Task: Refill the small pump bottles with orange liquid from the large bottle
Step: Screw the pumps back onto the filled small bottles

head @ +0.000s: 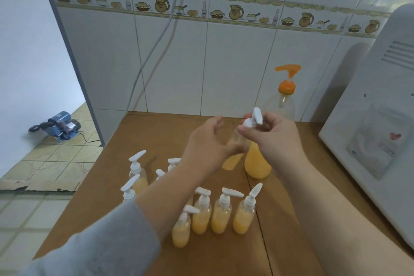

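My left hand [206, 141] grips a small clear pump bottle [236, 139], tilted above the wooden table [156, 132]; orange liquid shows at its lower end. My right hand [275, 136] pinches the white pump head [254, 119] at the bottle's neck. Right behind my hands stands the large clear bottle [257, 164] with an orange pump top [286, 86]; orange liquid fills only its lower part. Several small pump bottles [220, 217] holding orange liquid stand in a cluster at the table's front, partly hidden by my left forearm.
A white appliance [376, 123] takes up the table's right side. The tiled wall [224, 63] with hanging cables closes the back. Left of the table the floor drops away, with a blue motor [60, 125] on it.
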Available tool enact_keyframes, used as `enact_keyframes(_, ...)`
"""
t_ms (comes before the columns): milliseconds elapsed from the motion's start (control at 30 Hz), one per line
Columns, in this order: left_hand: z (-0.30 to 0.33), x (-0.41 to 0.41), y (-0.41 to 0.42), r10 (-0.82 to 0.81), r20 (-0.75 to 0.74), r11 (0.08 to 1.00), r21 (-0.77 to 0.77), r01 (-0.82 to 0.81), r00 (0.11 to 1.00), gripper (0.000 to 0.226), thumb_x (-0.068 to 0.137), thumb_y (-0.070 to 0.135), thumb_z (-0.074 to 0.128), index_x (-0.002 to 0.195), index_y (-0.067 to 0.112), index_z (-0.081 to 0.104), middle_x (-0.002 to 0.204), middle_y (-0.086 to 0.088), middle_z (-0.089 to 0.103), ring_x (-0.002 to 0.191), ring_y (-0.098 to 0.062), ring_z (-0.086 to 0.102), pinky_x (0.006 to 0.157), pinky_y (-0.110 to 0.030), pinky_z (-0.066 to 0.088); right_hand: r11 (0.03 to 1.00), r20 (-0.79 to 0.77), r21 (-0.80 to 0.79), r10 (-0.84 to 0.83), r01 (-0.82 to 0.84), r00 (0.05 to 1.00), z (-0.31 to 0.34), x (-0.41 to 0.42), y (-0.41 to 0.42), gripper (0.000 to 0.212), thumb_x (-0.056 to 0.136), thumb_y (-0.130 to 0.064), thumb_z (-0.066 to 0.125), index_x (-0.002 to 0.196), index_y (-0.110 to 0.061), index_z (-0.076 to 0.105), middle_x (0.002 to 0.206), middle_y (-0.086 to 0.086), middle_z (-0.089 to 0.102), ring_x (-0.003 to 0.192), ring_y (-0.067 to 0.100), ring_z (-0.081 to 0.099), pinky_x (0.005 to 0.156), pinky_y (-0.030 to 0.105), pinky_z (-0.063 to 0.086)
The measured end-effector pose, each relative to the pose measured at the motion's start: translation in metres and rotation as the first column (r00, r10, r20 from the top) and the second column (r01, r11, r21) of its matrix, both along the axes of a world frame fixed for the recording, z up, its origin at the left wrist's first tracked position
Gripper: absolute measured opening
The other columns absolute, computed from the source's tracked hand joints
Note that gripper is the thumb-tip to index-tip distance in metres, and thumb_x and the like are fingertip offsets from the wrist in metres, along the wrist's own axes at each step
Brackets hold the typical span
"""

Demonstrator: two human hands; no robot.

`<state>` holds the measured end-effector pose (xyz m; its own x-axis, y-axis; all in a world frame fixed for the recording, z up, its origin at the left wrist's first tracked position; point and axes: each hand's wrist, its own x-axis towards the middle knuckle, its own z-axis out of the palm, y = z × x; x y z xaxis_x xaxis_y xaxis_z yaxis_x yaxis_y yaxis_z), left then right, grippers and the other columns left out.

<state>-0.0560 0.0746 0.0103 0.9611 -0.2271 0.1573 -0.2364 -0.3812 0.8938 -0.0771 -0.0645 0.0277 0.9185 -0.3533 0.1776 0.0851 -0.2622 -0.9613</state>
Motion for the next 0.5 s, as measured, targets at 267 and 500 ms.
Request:
enact_keyframes(267, 0.012, 0.009, 0.119, 0.364, 0.052, 0.921, -0.173, -0.350, 0.930, 0.030, 0.087, 0.034, 0.065, 0.116, 0.031, 0.059, 0.107, 0.019, 0.063, 0.098, 0.004, 0.057, 0.082, -0.018, 0.043, 0.857, -0.301, -0.481, 0.040, -0.188, 0.953, -0.055, 0.027, -0.036, 0.024, 0.068, -0.016, 0.084, 0.087, -0.021, 0.071, 0.084, -0.005, 0.068, 0.075, 0.007, 0.060, 0.059, 0.017, 0.039)
enact_keyframes(500, -0.037, 0.022, 0.184, 0.528, -0.062, 0.831, -0.170, -0.530, 0.847, 0.017, 0.088, 0.023, 0.063, 0.103, 0.030, 0.065, 0.094, 0.018, 0.065, 0.089, -0.006, 0.060, 0.081, -0.023, 0.042, 0.781, -0.474, -0.432, 0.229, -0.451, 0.850, -0.086, 0.033, -0.040, 0.022, 0.070, -0.017, 0.083, 0.086, -0.027, 0.070, 0.085, -0.016, 0.070, 0.082, -0.004, 0.063, 0.061, 0.004, 0.042)
